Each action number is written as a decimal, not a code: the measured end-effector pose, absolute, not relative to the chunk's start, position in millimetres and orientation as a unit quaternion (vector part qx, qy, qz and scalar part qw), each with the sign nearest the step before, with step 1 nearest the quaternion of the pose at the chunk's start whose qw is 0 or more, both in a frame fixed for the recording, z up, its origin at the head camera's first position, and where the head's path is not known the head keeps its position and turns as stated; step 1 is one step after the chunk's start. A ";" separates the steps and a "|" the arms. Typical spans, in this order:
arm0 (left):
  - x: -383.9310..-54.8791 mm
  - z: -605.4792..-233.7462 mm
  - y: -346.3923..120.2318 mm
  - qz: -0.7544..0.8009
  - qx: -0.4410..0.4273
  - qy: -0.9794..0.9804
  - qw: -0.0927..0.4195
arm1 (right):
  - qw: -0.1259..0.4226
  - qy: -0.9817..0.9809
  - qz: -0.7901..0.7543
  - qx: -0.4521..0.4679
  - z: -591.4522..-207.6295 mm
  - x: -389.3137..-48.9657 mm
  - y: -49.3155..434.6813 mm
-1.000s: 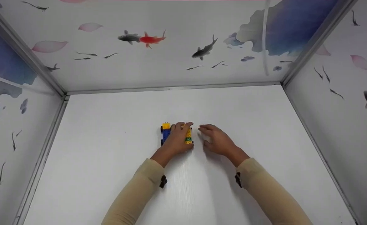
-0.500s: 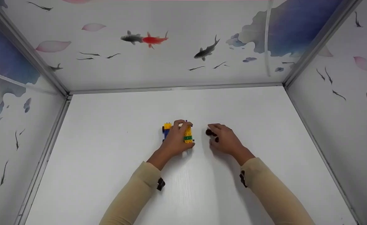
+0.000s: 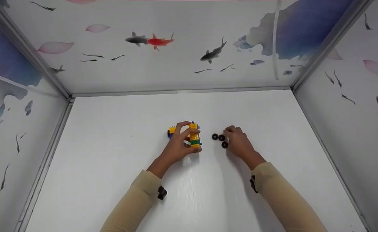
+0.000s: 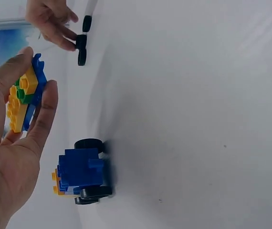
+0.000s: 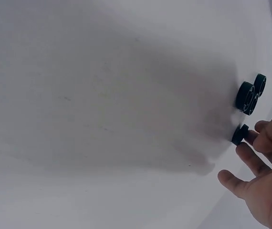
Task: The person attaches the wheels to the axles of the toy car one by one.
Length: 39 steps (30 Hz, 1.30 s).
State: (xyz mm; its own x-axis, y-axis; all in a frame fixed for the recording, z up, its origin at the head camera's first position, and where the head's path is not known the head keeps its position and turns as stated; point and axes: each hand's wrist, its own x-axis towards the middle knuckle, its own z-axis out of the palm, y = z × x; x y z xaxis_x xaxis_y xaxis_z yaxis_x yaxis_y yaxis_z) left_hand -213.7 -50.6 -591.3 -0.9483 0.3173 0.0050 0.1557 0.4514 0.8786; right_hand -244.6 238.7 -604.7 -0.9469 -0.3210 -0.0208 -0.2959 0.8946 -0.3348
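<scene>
In the head view we start at the left, where the blue-and-yellow plastic-brick toy car (image 4: 82, 168) with black wheels stands on the white table (image 3: 163, 112), at about ten o'clock from the left hand (image 3: 177, 145); a careless wrist could nudge it and set it rolling. The left hand pinches the yellow, green and blue plastic-brick body (image 3: 194, 135) between thumb and fingers, at its two o'clock, seemingly lifted off the table. If we squeeze it too hard or unevenly, we judge that bricks could pop apart, since they look merely pressed together. Its bare blue plastic pegs (image 3: 201, 144) point towards three o'clock, where pushing a wheel on crookedly could twist the body out of the grip. Further that way lie round black wheels (image 3: 215, 136), three of them plain to us from above. The right hand (image 3: 241, 144), fingers loosely spread, has a fingertip at or just beside one, pinching nothing we can make out; a brush sideways could scatter the group or roll one away.
</scene>
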 end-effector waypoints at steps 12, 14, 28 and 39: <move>-208.1 -597.2 -59.6 0.580 0.122 0.802 0.072 | 0.022 0.975 -0.178 -0.129 -611.3 -240.2 250.3; -207.1 -599.3 -61.4 0.588 0.121 0.796 0.069 | 0.022 0.976 -0.176 -0.128 -611.5 -239.9 251.5; -197.8 -603.4 -66.2 0.604 0.105 0.786 0.076 | 0.024 0.966 -0.223 -0.126 -609.1 -234.7 241.3; -196.6 -598.5 -64.7 0.625 0.072 0.769 0.109 | 0.016 0.920 -0.358 -0.157 -594.5 -234.0 205.1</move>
